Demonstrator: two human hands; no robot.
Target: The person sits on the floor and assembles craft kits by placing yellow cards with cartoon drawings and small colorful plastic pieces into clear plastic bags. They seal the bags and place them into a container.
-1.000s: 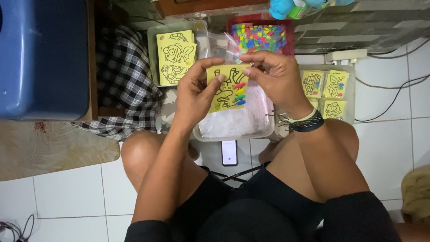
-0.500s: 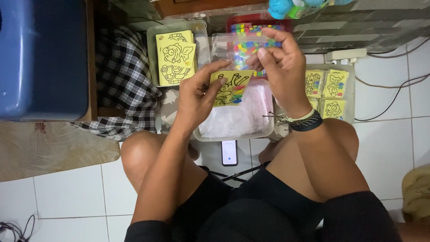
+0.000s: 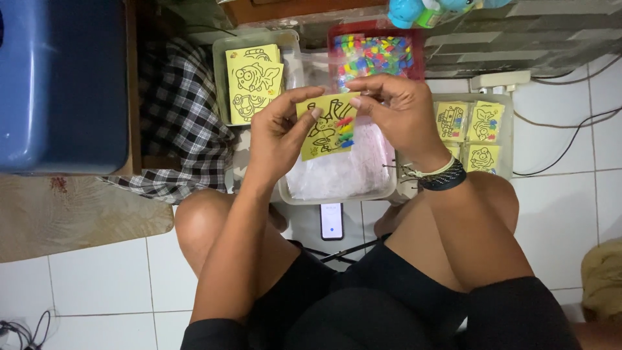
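I hold a yellow picture card with small coloured pieces on it above the clear tub of plastic sleeves. My left hand pinches its left edge; my right hand grips the top corner. A phone lies just below the tub.

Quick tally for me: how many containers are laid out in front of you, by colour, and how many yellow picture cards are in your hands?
Clear containers: 3 (left, with yellow cards; middle, with clear bags; right, with small cards)
Red container of coloured pieces: 1
Yellow card held by left hand and right hand: 1
Total: 5
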